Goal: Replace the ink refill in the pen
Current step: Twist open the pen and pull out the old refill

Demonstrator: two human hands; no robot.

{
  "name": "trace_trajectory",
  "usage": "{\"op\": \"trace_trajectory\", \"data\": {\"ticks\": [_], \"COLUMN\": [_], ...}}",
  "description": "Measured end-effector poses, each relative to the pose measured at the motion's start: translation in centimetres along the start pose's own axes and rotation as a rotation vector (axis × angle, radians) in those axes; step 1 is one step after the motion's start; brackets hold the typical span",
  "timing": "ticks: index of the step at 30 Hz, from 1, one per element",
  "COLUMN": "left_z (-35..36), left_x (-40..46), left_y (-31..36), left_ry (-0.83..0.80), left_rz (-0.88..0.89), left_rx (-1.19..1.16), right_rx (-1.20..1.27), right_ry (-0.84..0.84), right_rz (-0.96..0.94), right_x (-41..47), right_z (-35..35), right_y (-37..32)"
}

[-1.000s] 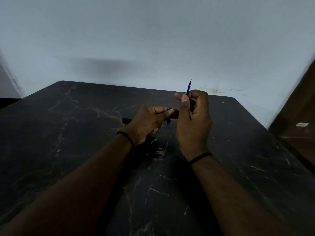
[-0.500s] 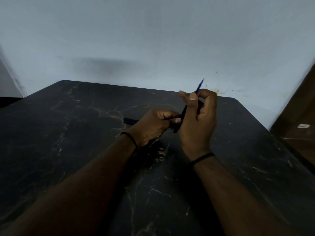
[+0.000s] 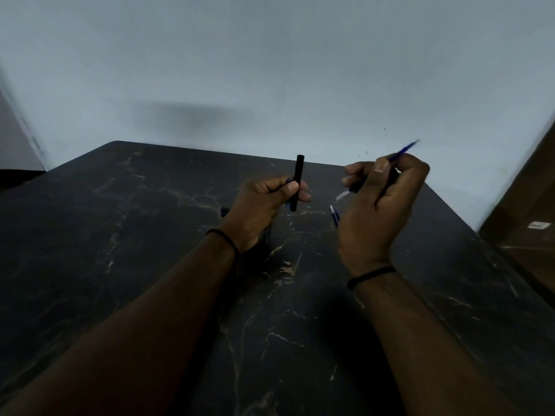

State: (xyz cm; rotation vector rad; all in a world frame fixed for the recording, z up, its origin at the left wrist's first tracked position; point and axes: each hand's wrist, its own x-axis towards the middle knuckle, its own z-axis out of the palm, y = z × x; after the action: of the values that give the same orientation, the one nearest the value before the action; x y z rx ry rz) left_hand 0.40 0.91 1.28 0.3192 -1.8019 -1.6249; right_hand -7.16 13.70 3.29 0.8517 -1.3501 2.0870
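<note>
My hands have pulled apart: my left hand (image 3: pixel 264 202) grips the upright black pen tube (image 3: pixel 296 183), my right hand (image 3: pixel 381 202) at 3 o'clock grips the thin blue refill (image 3: pixel 404 150).

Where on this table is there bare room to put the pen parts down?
The table is bare left of the left hand and along the near edge between the forearms. It is crowded between the hands: a blue refill lies beside the right hand, and a small blue piece shows behind the left wrist.
</note>
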Motion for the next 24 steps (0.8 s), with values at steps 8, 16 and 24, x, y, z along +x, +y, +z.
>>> {"op": "trace_trajectory", "data": {"ticks": [8, 16, 24], "left_z": [-0.5, -0.4, -0.2], "left_x": [-0.5, -1.0, -1.0], "left_y": [0.7, 1.1, 1.0], "left_ry": [0.07, 0.087, 0.095], "left_rz": [-0.025, 0.004, -0.016], "left_rx": [0.01, 0.018, 0.014], "right_rx": [-0.189, -0.305, -0.828], "right_ry": [-0.084, -0.167, -0.386], "right_rz": [0.108, 0.229, 0.439], "right_x": [-0.1, 0.2, 0.6], "right_z": [-0.4, -0.8, -2.3], "right_y": [1.9, 3.0, 5.4]}}
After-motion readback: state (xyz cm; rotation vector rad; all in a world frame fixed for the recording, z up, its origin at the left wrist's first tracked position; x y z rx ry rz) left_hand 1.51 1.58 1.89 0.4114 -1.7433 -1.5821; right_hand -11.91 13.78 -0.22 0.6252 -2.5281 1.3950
